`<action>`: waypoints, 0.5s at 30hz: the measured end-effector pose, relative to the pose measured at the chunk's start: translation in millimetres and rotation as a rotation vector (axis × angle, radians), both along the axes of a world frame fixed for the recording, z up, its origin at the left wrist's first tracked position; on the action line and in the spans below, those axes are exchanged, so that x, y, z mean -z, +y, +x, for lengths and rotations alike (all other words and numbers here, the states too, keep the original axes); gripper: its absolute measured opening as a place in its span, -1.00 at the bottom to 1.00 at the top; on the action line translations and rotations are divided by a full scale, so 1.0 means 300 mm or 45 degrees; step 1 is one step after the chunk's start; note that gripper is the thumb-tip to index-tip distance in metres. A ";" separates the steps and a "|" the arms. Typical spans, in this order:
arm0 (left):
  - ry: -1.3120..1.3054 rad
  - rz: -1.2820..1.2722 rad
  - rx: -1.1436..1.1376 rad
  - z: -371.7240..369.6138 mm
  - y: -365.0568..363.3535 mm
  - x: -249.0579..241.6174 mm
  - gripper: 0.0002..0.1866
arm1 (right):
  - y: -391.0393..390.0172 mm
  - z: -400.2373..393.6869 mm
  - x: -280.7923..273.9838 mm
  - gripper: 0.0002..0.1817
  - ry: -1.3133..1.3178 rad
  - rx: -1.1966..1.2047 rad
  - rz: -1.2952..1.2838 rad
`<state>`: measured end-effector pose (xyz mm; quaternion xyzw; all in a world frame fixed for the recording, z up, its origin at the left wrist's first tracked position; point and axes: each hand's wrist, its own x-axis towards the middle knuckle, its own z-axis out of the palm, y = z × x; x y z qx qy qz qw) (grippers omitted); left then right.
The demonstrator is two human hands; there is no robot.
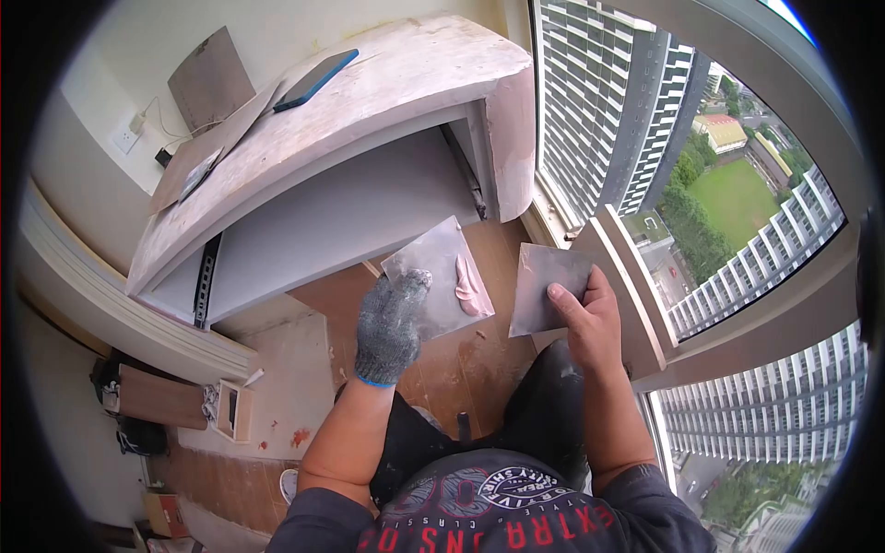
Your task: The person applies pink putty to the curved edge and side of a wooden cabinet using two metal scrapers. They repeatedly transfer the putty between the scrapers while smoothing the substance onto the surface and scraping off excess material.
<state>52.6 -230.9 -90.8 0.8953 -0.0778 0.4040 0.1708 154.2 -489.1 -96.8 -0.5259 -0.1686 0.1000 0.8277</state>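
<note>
My left hand (392, 318), in a grey knitted glove with whitish dust on it, is closed on a thin, translucent greyish putty spreader (442, 263). A thick smear of pink putty (471, 288) lies near that spreader's right edge. My right hand (590, 318) is bare and pinches a second square spreader (536, 295), thumb on its upper face. The two spreaders are held apart, side by side above my lap. Ahead of them stands a desk (415, 55) with a pale, patchy pinkish coating and an open space under its top.
A blue-edged phone (316, 80) and thin brown boards (210, 78) lie or lean on the desk. Drawer rails (206, 281) line its opening. To my right is a large window (737, 184) with a sill. A small wooden box (233, 411) rests at lower left.
</note>
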 end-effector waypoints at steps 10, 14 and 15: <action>0.057 0.077 0.077 -0.078 -0.054 -0.009 -0.56 | 0.143 -0.095 -0.007 -0.70 -0.384 0.260 -0.455; 0.018 0.196 0.035 -0.100 -0.046 -0.007 -0.58 | 0.164 -0.087 0.010 -0.70 -0.402 0.350 -0.471; 0.039 0.177 0.046 -0.103 -0.043 -0.006 -0.60 | 0.159 -0.077 0.003 -0.71 -0.417 0.403 -0.529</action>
